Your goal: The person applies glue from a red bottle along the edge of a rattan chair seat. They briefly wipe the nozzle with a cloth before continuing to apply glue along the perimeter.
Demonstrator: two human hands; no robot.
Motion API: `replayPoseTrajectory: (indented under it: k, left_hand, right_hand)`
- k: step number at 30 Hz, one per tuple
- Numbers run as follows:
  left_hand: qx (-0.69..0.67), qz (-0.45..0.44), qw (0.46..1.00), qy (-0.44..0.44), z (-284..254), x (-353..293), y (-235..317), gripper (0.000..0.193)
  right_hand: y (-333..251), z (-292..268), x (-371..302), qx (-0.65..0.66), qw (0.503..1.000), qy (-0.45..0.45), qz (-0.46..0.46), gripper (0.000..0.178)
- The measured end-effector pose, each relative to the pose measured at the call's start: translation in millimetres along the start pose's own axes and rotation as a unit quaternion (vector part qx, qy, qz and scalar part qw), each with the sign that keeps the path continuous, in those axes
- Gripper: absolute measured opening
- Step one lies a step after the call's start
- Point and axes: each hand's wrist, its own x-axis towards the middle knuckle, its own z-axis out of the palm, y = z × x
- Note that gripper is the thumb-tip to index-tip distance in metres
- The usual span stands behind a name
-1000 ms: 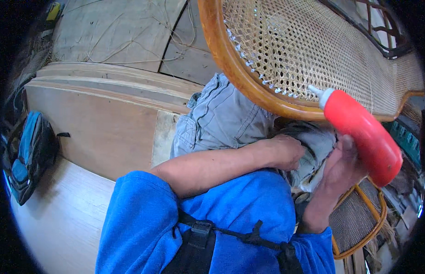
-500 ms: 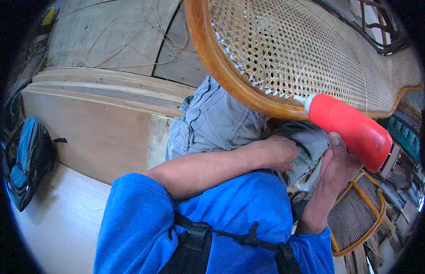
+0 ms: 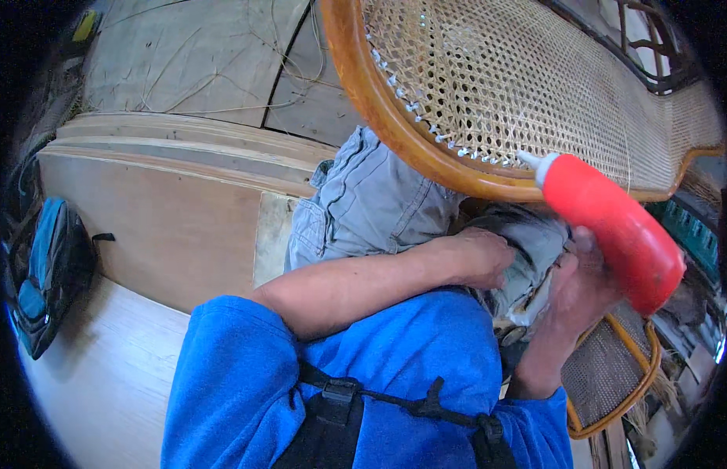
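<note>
My right hand [image 3: 582, 273] grips a red squeeze bottle [image 3: 610, 227] with a pale nozzle pointing up and left. The nozzle tip is close to the woven cane panel [image 3: 488, 86], near the inner edge of its curved wooden frame [image 3: 395, 141]. White blobs of glue [image 3: 414, 105] run in a row along that edge, where the cane meets the wood. My left hand [image 3: 485, 258] lies curled over my lap, under the frame, on grey trousers [image 3: 379, 203]. Its fingers fold down out of sight, so what they hold, if anything, is hidden.
Loose cane strands [image 3: 215, 74] lie on the boards at the upper left. A wooden ledge [image 3: 184, 148] runs below them, with a black and blue backpack [image 3: 51, 273] at far left. A smaller wood-framed mesh panel [image 3: 614, 375] stands at lower right, near scattered clutter.
The bottle has moved slightly right and down, and its nozzle tip has come away from the last white blob. My right hand is blurred by motion; my left hand has barely moved.
</note>
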Motion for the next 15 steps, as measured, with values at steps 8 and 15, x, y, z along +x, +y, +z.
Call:
replayPoseTrajectory:
  k: [8, 15]
  left_hand:
    - [0.002, 0.007, 1.0, 0.023, -1.1, -3.1, 2.9, 0.034]
    - [0.008, -0.007, 1.0, -0.004, -3.7, -3.3, 5.1, 0.035]
  right_hand:
    - [1.0, -0.8, 14.6, 0.102, 0.992, -0.008, 0.077, 0.068]
    - [-1.1, 0.2, 10.2, 0.066, 0.993, -0.002, 0.101, 0.069]
